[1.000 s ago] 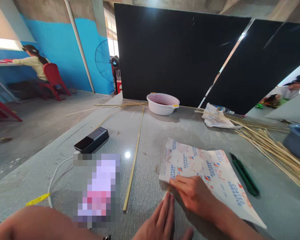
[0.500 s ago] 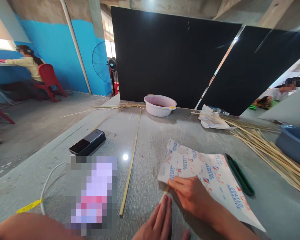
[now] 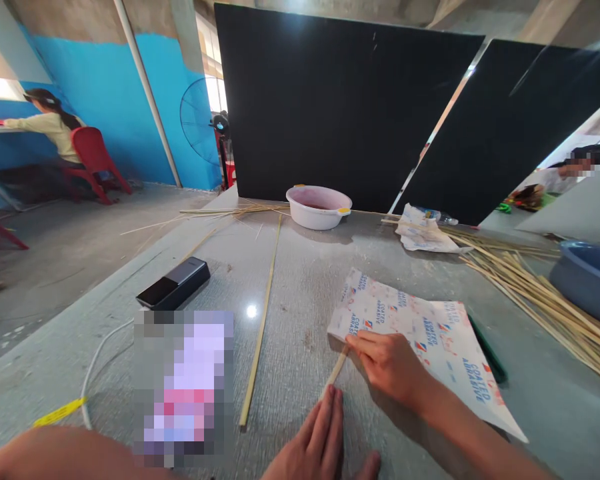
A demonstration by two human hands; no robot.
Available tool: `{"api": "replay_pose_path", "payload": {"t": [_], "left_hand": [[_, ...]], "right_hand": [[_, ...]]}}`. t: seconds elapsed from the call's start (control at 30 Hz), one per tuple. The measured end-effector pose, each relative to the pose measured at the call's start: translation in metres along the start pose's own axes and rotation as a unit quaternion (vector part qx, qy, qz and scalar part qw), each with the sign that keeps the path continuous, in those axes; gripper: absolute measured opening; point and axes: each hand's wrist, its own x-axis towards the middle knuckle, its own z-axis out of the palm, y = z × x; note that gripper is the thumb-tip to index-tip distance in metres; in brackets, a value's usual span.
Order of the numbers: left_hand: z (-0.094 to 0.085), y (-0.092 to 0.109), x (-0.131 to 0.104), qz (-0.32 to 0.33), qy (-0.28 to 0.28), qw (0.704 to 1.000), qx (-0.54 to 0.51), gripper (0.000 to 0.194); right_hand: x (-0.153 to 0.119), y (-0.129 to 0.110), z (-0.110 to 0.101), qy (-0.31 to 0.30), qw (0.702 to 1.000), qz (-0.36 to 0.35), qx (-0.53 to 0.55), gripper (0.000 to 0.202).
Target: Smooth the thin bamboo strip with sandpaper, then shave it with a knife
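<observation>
My left hand [image 3: 316, 437] is at the bottom middle, its fingers together and pressing a thin bamboo strip [image 3: 338, 367] to the tabletop. Farther up the same strip, my right hand [image 3: 393, 367] pinches the near left edge of a sheet of sandpaper [image 3: 433, 333], printed side up. The sheet's edge folds over the strip, so the strip's far end is hidden beneath it. A dark green tool [image 3: 490, 350], its kind unclear, is partly covered by the sheet's right edge. Another bamboo strip [image 3: 261, 327] rests left of my hands.
A white basin [image 3: 317, 217] stands at the back, and a blue tub [image 3: 587, 280] at the right by a bundle of bamboo strips [image 3: 535, 300]. Crumpled paper [image 3: 423, 230] lies behind. On the left are a black device [image 3: 174, 283] and a white cable [image 3: 93, 373].
My right hand has slid forward and slightly right along the strip with the sandpaper, baring more strip between my hands. The sheet now covers more of the green tool. My left hand stays nearly in place.
</observation>
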Motion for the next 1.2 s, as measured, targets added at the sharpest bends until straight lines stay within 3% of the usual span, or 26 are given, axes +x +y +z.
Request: {"api": "replay_pose_path", "payload": {"t": [0.2, 0.27, 0.37, 0.5, 0.7, 0.83, 1.03, 1.2], "left_hand": [[0.003, 0.005, 0.003, -0.039, 0.022, 0.999, 0.001, 0.066], [0.004, 0.006, 0.002, -0.048, 0.026, 0.999, -0.001, 0.07], [0.004, 0.006, 0.0, -0.03, 0.002, 1.0, -0.002, 0.073], [0.004, 0.005, -0.004, -0.01, -0.031, 0.999, -0.004, 0.07], [0.009, 0.005, -0.01, 0.015, -0.046, 0.999, -0.019, 0.08], [0.011, 0.007, -0.014, 0.019, -0.089, 0.996, -0.021, 0.081], [0.005, 0.002, -0.006, 0.02, -0.024, 1.0, -0.002, 0.078], [0.014, 0.009, -0.009, -0.021, -0.014, 1.0, 0.002, 0.076]], "right_hand": [[0.0, -0.003, -0.002, -0.043, 0.997, -0.018, 0.06, 0.029], [0.002, 0.002, -0.003, -0.02, 0.997, 0.007, 0.071, 0.031], [0.003, 0.005, -0.004, 0.002, 0.998, 0.024, 0.06, 0.033], [0.001, 0.002, -0.002, -0.057, 0.995, -0.008, 0.084, 0.03], [0.003, 0.011, -0.004, 0.006, 0.998, 0.032, 0.047, 0.034], [0.002, -0.003, -0.002, -0.055, 0.995, -0.008, 0.086, 0.032], [0.006, 0.009, -0.003, 0.01, 0.995, 0.043, 0.088, 0.033], [0.004, 0.004, 0.001, -0.035, 0.992, 0.012, 0.12, 0.033]]}}
